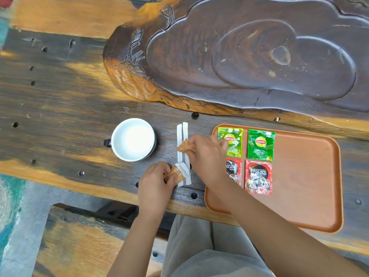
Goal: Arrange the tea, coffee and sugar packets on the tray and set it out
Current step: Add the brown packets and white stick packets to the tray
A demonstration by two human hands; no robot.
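An orange-brown tray (303, 176) lies on the table at the right. In its left part lie two green Lipton tea packets (261, 144) and, below them, two red Nescafe coffee packets (258, 177). Left of the tray, two long white sticks (183, 132) lie side by side on the wood. My right hand (207, 156) pinches a small brown sugar packet (184, 146) above the sticks. My left hand (154, 182) grips another brown and white sugar packet (178, 172) near the sticks' lower end. My right arm covers part of the left coffee packet.
A white cup (133, 139) with a dark handle stands left of the sticks. A large carved dark wooden tea board (249, 56) fills the far right of the table. A wooden bench (79, 246) and my grey-trousered legs are below the table edge.
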